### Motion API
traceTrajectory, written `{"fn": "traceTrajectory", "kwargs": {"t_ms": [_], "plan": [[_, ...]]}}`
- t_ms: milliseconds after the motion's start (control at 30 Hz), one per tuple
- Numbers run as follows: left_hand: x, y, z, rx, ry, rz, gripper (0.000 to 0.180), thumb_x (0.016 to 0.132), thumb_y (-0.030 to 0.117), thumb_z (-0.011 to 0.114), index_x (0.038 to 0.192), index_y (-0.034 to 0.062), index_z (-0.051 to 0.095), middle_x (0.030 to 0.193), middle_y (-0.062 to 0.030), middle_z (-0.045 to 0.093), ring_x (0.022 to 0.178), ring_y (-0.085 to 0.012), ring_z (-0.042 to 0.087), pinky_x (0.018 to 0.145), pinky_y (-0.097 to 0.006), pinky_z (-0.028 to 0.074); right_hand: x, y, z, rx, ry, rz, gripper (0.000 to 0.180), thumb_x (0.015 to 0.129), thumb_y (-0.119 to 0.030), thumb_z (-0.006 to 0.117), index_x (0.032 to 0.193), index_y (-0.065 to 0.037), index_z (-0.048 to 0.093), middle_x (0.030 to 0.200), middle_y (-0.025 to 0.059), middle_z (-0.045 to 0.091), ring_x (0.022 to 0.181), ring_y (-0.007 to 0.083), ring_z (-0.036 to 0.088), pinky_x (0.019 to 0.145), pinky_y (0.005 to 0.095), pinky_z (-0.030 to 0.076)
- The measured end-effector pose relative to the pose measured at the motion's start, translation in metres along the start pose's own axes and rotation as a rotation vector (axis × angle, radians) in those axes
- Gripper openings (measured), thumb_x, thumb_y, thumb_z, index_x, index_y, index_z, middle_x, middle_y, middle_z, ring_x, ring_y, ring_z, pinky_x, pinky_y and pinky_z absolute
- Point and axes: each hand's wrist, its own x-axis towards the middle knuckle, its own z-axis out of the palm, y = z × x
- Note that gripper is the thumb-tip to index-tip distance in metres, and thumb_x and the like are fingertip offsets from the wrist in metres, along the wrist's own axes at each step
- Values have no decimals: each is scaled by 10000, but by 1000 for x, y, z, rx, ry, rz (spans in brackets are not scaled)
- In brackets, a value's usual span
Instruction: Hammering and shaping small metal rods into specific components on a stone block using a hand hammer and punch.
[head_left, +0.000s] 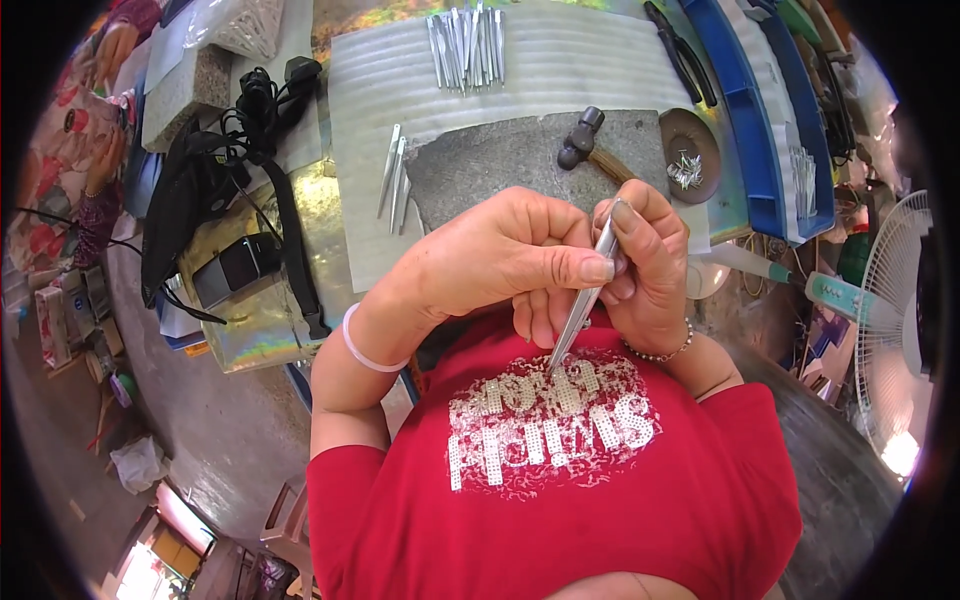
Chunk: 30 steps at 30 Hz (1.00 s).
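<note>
In front of my chest, both hands grip one pair of slim silver tweezers (576,322), its narrow end slanting down toward me. My left hand (505,250) pinches its middle between thumb and fingers. Close by on the other side, my right hand (645,262) has its thumb and fingers closed round the upper end. Just beyond the hands, a hammer (580,140) with a wooden handle rests on a grey stone slab (490,155). More silver tweezers (392,175) lie left of the slab. Small shiny metal pieces (685,170) sit in a round brown dish (706,140).
A bundle of silver tweezers (467,48) lies at the far side, with black-handled pliers (682,55) to its right. Blue trays (752,130) line the right edge. A black strap bag (195,190) is at left, near another person's hand (103,160). A fan (895,310) stands right.
</note>
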Motion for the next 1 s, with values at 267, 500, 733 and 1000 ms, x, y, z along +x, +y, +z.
{"fn": "traceTrajectory", "kwargs": {"t_ms": [267,500,733,1000], "plan": [[-1,8,-3,54,22,-8,294,869,256,660,762,-1,563,575,-87,608,454,-145,612,381,-205,468,5,3,2,-44,-10,-49,181,936,-199,533,809,-78,489,696,-5,517,421,-4,334,369,155,275],[-3,7,-5,42,52,9,291,872,253,656,753,4,563,567,-80,604,450,-137,608,375,-199,460,8,5,5,-49,20,-40,184,937,-205,531,815,-72,496,705,5,532,423,-2,341,369,156,282],[-7,3,-8,34,60,15,294,867,256,663,743,8,564,564,-77,603,443,-132,602,370,-193,448,8,14,4,-74,8,-123,174,933,-186,544,821,-60,503,705,17,533,428,5,356,364,157,285],[-14,-2,-5,100,107,19,312,863,265,669,713,17,552,562,-65,599,451,-131,605,373,-195,446,6,19,5,-132,4,-115,171,925,-181,554,818,-57,505,706,20,534,431,7,359,365,160,282]]}}
